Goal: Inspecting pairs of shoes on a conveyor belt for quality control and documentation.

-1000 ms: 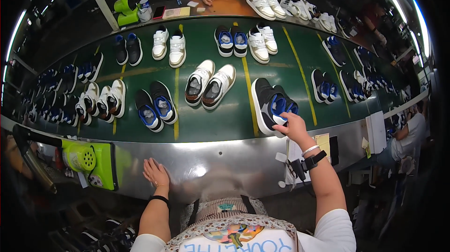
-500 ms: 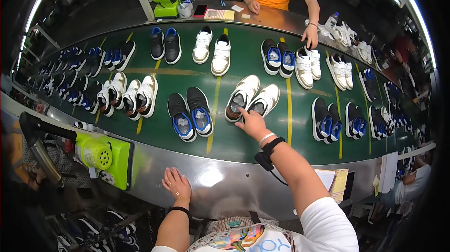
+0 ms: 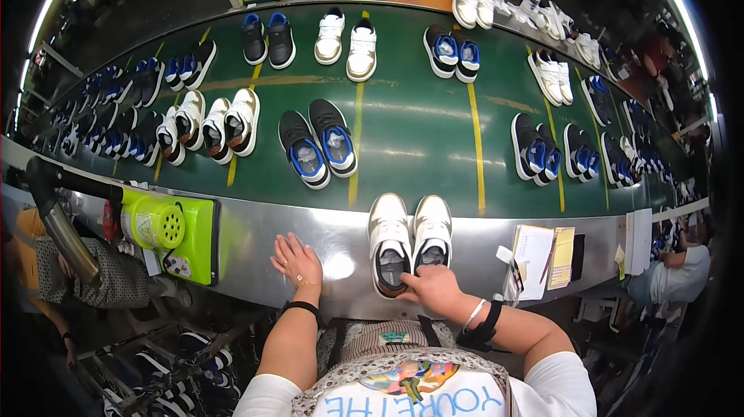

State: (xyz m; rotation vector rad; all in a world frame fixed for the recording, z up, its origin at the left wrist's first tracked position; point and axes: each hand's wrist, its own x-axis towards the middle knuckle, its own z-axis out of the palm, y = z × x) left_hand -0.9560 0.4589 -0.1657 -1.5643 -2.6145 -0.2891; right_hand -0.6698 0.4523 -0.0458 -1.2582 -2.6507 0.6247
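Steel tabletop (image 3: pixel 252 262) carries white shoes (image 3: pixel 388 227), probably light and soft-sided, best held by the heels (image 3: pixel 387 287) at six o'clock, which the right grip (image 3: pixel 439 290) pinches, left grip (image 3: pixel 300 263) spread empty.

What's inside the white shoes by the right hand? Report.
Left shoe: a grey insole. The right hand hides the heel of the right shoe; both toe interiors are covered.

White short-sleeved T-shirt (image 3: pixel 559 384) here, blue lettering (image 3: pixel 439 408), colourful print (image 3: pixel 412 380), patterned apron (image 3: pixel 341 369), striped panel (image 3: pixel 363 341)! Black band (image 3: pixel 302 308) by the left hand (image 3: pixel 298 262); by the right hand (image 3: pixel 435 293), silvery bangle (image 3: pixel 475 311), chunky black strap (image 3: pixel 487 324)!
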